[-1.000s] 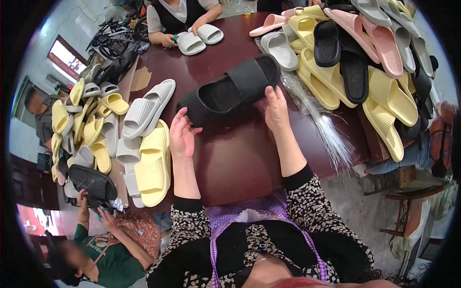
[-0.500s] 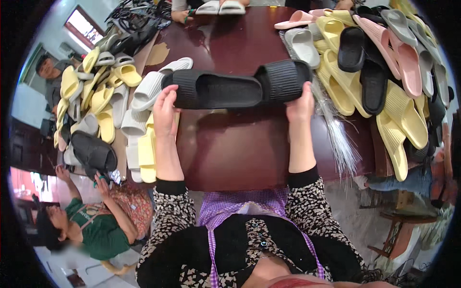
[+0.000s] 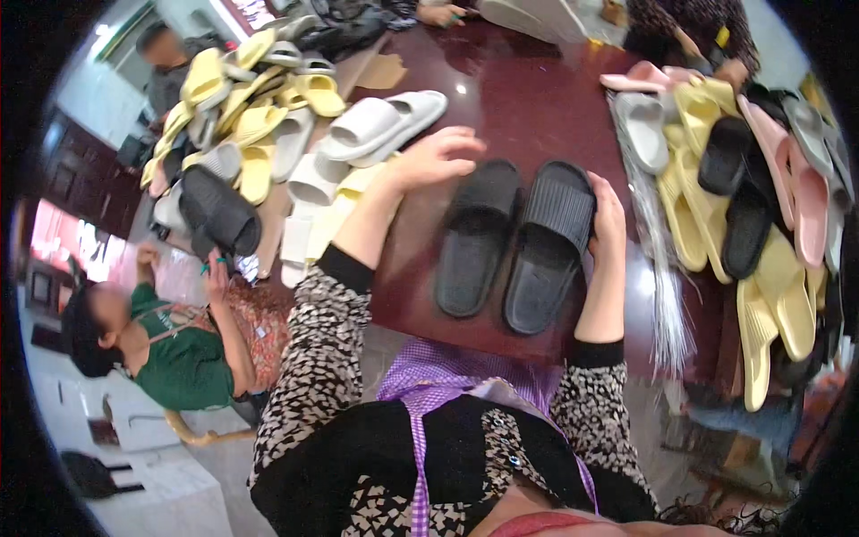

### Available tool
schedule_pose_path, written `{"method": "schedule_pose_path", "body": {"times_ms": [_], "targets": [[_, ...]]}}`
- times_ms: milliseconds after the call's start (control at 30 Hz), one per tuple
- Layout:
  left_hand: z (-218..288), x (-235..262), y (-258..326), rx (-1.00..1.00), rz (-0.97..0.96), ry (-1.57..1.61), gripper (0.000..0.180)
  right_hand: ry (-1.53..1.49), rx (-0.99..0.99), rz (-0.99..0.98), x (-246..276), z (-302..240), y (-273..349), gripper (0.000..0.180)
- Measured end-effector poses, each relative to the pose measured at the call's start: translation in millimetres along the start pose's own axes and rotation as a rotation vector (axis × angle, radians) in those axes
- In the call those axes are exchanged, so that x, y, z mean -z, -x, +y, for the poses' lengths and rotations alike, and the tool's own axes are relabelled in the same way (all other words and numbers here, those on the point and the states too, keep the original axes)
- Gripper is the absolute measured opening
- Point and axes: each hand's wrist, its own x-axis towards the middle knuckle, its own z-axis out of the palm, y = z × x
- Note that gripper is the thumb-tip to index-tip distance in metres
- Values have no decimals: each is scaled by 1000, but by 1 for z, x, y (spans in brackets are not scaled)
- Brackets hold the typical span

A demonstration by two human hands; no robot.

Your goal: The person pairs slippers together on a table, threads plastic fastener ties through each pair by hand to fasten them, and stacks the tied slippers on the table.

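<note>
Two black slippers, a left one (image 3: 472,259) and a right one (image 3: 542,273), are side by side over the table in front of me, toes pointing away. The right one has a ribbed strap. My right hand (image 3: 609,217) grips its outer side near the strap, fingers partly hidden. My left hand (image 3: 438,159) is in the air just left of the other slipper's toe, fingers stretched out and holding nothing. Close to my left forearm are a light grey slipper pair (image 3: 383,125) and yellow slippers (image 3: 335,210).
Piles of yellow, grey, pink and black slippers cover the table's left side and right side (image 3: 707,206). A bundle of clear plastic strands (image 3: 658,295) hangs at the right. A co-worker in green (image 3: 188,358) sits at left; other people's hands show at the far edge.
The black slippers, held end to end between both hands before, are now side by side and nearer me. My left hand has let go. The view has shifted.
</note>
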Motion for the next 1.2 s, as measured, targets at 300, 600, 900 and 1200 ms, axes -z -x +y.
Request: {"method": "schedule_pose_path", "body": {"times_ms": [300,600,900,1200], "targets": [[-45,89,73,335,1214,1266,39,178,195,138,7,18,-14,39],[-22,16,75,183,742,1377,24,300,259,324,7,27,-50,23],[-7,-80,23,289,624,475,35,236,315,382,4,-3,-34,17],[-53,-109,16,288,748,384,28,756,118,-478,17,-52,82,18]]}}
